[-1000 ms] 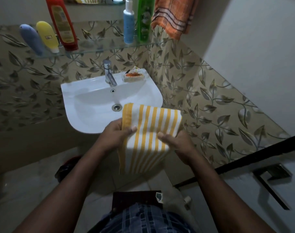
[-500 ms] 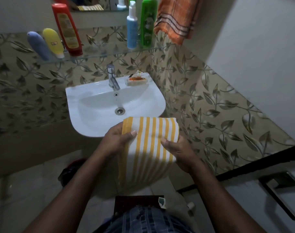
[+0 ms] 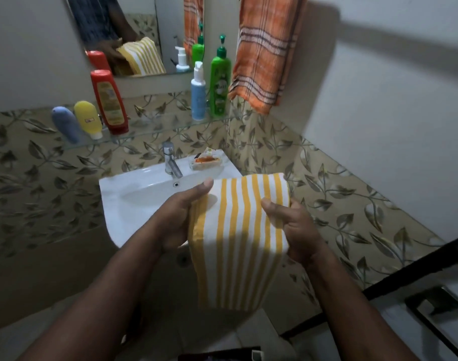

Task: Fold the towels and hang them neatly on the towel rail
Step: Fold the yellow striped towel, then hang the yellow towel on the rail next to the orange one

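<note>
A folded yellow-and-white striped towel hangs in front of the sink, held up between both hands. My left hand grips its left edge, thumb on top near the upper corner. My right hand grips its right edge, thumb lying on the stripes. The towel's lower half droops freely below my hands. An orange checked towel hangs high on the wall at the upper right; what it hangs from is out of view.
A white sink with a tap and soap dish sits just behind the towel. A glass shelf above carries several bottles under a mirror. A door with a dark handle is at the lower right.
The view has tilted upward, bringing the mirror and orange towel into sight. Both hands have lifted the striped towel slightly higher and to the right, keeping the same grip.
</note>
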The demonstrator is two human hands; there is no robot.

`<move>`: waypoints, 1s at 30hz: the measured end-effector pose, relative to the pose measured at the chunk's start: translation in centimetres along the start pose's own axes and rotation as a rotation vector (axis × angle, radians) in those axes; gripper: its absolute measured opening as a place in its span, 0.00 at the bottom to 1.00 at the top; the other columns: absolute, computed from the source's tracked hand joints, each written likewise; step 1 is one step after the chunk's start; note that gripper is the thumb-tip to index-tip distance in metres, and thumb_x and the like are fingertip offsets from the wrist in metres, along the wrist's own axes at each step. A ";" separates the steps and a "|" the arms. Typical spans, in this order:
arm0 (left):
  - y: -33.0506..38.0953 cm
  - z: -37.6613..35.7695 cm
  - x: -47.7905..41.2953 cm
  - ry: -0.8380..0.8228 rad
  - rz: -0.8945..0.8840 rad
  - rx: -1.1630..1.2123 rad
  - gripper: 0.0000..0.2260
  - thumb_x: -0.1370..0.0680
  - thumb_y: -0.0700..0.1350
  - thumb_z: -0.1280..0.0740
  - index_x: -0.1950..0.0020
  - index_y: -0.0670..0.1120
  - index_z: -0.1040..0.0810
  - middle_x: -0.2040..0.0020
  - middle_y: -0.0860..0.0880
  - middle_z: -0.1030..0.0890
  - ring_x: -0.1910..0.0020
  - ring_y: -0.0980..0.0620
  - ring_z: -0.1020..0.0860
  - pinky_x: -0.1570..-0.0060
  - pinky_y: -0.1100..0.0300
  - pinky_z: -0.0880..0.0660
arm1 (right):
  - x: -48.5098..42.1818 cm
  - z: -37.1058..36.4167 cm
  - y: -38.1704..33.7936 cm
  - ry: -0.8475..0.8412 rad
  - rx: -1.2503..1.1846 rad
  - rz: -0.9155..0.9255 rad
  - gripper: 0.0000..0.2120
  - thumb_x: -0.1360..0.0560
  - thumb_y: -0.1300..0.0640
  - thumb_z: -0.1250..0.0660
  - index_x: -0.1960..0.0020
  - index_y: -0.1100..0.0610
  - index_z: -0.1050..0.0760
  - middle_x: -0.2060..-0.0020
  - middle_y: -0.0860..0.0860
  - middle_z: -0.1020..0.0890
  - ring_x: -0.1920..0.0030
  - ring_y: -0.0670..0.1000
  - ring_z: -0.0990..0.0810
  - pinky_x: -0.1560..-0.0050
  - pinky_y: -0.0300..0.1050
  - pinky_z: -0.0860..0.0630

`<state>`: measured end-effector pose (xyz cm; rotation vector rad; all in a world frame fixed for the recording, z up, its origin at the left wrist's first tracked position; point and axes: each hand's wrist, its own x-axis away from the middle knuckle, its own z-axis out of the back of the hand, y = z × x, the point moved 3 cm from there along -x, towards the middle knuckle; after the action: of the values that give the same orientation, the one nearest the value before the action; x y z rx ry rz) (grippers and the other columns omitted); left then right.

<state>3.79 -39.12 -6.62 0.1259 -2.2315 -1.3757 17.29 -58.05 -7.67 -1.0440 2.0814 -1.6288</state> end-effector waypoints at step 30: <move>37.8 -20.7 -3.7 -0.668 -1.032 -0.222 0.32 0.26 0.26 0.36 0.24 0.44 0.33 0.35 0.38 0.26 0.42 0.41 0.20 0.49 0.50 0.17 | 1.4 -7.6 -41.9 0.399 1.157 1.634 0.07 0.27 0.51 0.21 0.53 0.54 0.14 0.56 0.33 0.23 0.45 0.24 0.25 0.30 0.39 0.28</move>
<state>23.56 -36.40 31.74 0.9724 -2.6168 -2.4729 26.47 -57.55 33.91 1.1296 0.9049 -1.4498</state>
